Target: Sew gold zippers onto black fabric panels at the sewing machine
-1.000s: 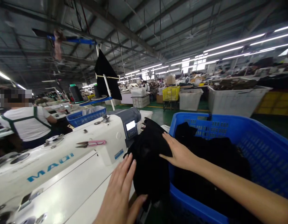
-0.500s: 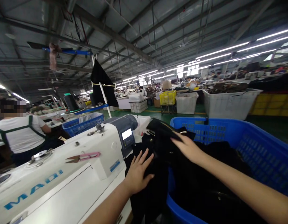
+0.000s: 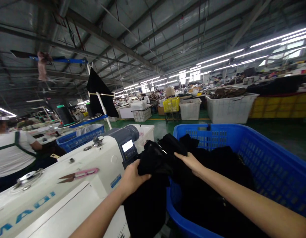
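Black cloth (image 3: pixel 153 158), perhaps a garment, spans from the sewing table's edge to the blue basket's rim. My left hand (image 3: pixel 133 177) is closed on its left part, fingers tucked behind the cloth and thumb in front. On the right, my right hand (image 3: pixel 190 162) grips a fold of the same black cloth, with some fingers hidden underneath. Beneath and beyond my right hand, more black cloth (image 3: pixel 217 178) fills the blue basket (image 3: pixel 272 152). A small shiny spot shows on the cloth between my hands.
A white sewing machine (image 3: pixel 93 172) stands at left, with pink-handled thread snips (image 3: pixel 79 174) on top and a lit control panel (image 3: pixel 128 147). Another person (image 3: pixel 16 148) sits at far left. Thread cones (image 3: pixel 65 115) stand behind the machine. White bins (image 3: pixel 227 107) line the aisle.
My left hand has gone from lying spread on the cloth to gripping and lifting it. My right hand still holds its fold. The view has swung slightly to the right.
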{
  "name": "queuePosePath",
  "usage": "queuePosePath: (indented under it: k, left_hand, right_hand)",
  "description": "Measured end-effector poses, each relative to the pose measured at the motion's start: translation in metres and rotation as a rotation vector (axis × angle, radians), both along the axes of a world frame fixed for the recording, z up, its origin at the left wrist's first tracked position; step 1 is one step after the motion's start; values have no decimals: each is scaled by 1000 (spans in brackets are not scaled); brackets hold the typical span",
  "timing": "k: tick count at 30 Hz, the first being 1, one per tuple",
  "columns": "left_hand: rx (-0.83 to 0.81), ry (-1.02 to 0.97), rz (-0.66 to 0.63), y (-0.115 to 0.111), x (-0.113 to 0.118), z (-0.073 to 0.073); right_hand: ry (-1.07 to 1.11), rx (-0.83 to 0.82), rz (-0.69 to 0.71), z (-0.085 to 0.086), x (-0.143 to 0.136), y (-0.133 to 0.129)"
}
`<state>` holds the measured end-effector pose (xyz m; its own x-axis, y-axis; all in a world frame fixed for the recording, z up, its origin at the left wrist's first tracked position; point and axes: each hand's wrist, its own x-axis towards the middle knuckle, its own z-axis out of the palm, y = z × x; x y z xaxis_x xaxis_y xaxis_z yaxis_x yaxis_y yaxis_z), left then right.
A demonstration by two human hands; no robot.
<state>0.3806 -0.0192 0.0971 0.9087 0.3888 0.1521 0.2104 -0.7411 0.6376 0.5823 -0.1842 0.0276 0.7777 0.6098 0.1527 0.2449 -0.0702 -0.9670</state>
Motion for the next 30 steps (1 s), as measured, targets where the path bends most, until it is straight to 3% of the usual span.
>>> queuePosePath:
  k: [3,5,9,12,14,16,20,22,25,27,29,30]
  left_hand:
    - [-113,-86,-43,9,-14,38]
    - [-40,-110,-47,10,-24,64]
    - [403,-262,87,-3,-40,105]
    - [819,-473,259,-18,-38,113]
    - [1028,-513,260,-28,-28,101]
    - [1103,-406,179,-36,-12,73]
    - [887,164,-65,-41,18,0]
    - [767,303,-141,-37,24,-24]
    - [669,265,-207,-29,16,-34]
    - [688,39,-223,-30,0,-32]
    - [747,-276,-234,-40,-22,-27]
    - [764,-367,-257,-47,-34,-25]
  right_hand:
    - [-102,21,79,-6,-13,7]
    - [-183,35,71,-11,-22,15]
    - [-268,18,-35,-18,-27,23]
    - [-284,-2,-22,-17,-19,17]
    - [-266,-27,-50,-14,-10,8]
    - [-233,-49,-143,-9,0,-5]
    - [-215,-39,-347,12,19,-44]
    - [-243,-17,-416,33,18,-62]
    - [-482,62,-441,75,-2,-72]
    - [-783,157,-290,95,-25,-62]
    - [-1034,177,-68,98,-47,-38]
    - [-1116,128,47,90,-55,-23]
